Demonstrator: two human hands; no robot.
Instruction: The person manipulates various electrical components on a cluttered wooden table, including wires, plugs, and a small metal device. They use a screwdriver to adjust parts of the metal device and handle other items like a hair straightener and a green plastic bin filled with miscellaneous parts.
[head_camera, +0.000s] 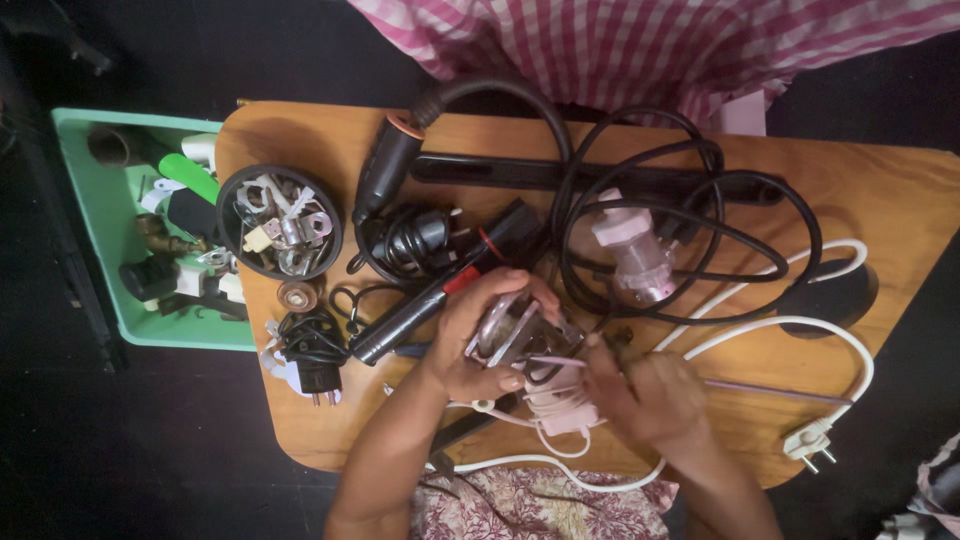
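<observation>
The left hand (478, 335) is curled around a small metal-and-clear-plastic electrical part (518, 332), fingers wrapped over its top edge and thumb underneath, so the grip is closed on it. The part sits near the middle of the wooden table (900, 200), just in front of the person. It shows shiny metal strips and a glassy casing; finer detail is blurred. A thin pale wire (560, 362) runs from under the part toward the right hand.

The right hand (645, 395) is partly closed, fingers bent down toward the part's right edge. Whether it pinches the wire or a small tool cannot be told, as the fingertips are blurred. Below and between the hands lies a bundled pinkish-white cord (560, 410), touching the left hand's lower side.

Around the work: a black tubular tool with a red band (440, 295) lies just left of the left hand. A round black bowl of metal fittings (280, 222) stands at the table's left end, and a black plug with coiled cord (312, 355) lies below it. Black cables (690, 230) loop over the centre-right, around a clear-pink plastic fitting (635, 250). A white cord with plug (815, 437) curves along the right edge. A green tray (100, 230) of assorted parts sits beside the table on the left. Pink checked cloth (650, 40) shows at the far side.
</observation>
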